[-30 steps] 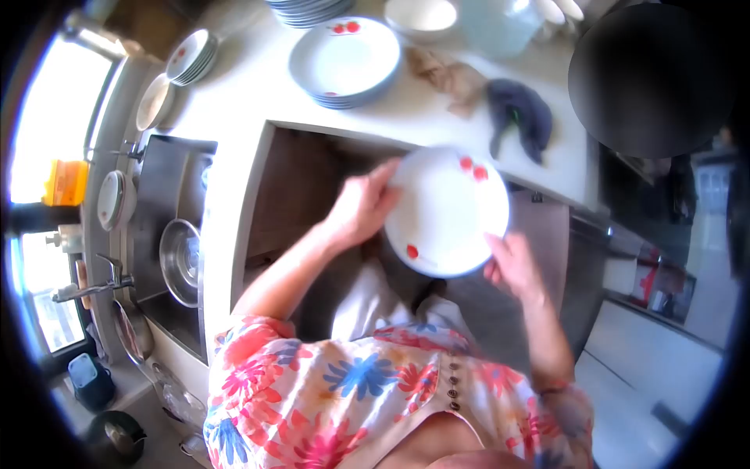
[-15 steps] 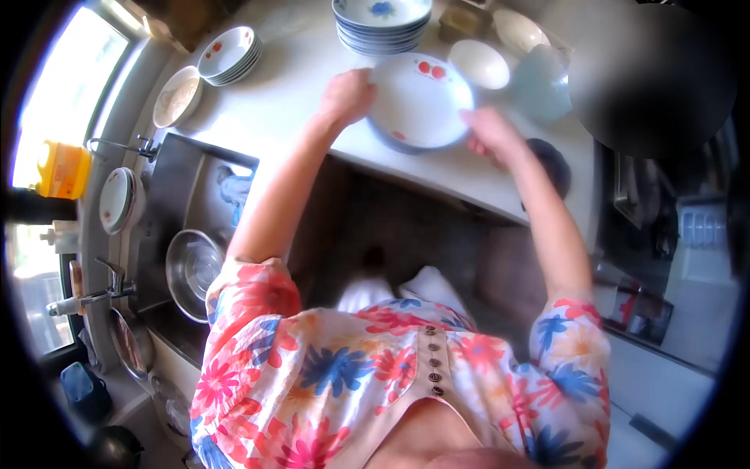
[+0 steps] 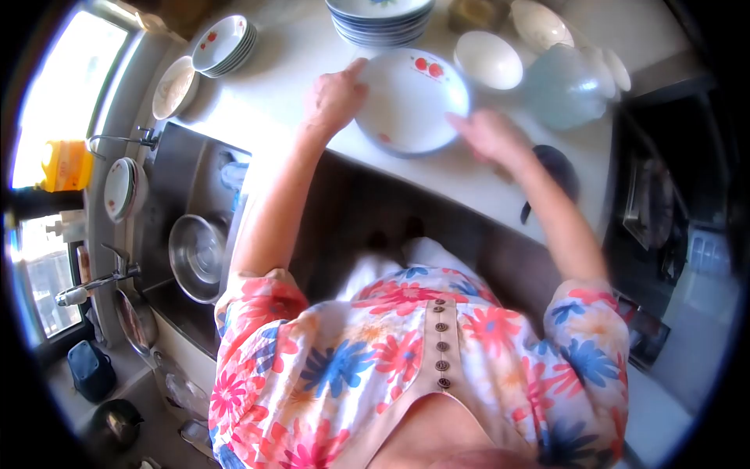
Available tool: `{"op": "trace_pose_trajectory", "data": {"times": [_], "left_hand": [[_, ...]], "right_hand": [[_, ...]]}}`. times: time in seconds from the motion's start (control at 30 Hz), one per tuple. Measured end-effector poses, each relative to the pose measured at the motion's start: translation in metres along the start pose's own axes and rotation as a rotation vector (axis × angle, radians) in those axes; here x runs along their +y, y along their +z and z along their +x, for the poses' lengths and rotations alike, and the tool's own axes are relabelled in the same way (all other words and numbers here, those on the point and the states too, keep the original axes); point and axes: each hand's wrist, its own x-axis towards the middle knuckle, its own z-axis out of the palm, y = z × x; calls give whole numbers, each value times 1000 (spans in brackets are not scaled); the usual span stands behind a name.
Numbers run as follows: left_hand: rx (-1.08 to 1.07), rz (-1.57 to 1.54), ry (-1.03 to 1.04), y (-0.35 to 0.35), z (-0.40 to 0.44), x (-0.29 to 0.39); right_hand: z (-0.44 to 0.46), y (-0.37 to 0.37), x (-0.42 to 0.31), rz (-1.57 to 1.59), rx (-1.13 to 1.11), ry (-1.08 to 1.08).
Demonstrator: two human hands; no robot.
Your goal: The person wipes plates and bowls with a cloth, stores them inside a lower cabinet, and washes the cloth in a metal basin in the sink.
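A white plate [image 3: 412, 105] with red fruit motifs and a darker rim lies at the counter's front edge, between my two hands. My left hand [image 3: 336, 100] grips its left rim, index finger stretched along the edge and the other fingers curled. At the right rim, my right hand [image 3: 488, 137] touches the plate with thumb and index finger; motion smears its other fingers. Just behind the plate rises a stack of blue-rimmed plates [image 3: 380, 30]. A white bowl [image 3: 488, 61] stands to the plate's right rear.
Fruit-patterned dishes [image 3: 223, 43] and a cream bowl [image 3: 175, 87] stand at the back left. On the left, the sink [image 3: 183, 148] holds a metal basin [image 3: 197, 256]. A pale green glass bowl [image 3: 564, 86] and a dark round object [image 3: 553, 172] are on the right.
The plate has shifted slightly left and towards me, with both hands still at its rim. My left index finger has straightened along the edge. The head view has shifted a little.
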Motion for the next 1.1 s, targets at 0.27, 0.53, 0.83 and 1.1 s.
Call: {"op": "trace_pose_trajectory", "data": {"times": [0.27, 0.53, 0.83, 1.1], "left_hand": [[-349, -741, -180, 15, 11, -24], [-362, -904, -201, 27, 10, -31], [261, -957, 57, -33, -79, -77], [1087, -474, 434, -176, -156, -140]], "right_hand": [[14, 23, 21, 1013, -357, 38], [15, 30, 19, 1213, -301, 31], [-16, 29, -80, 927, -153, -412], [-35, 3, -255, 455, 167, -1142]]}}
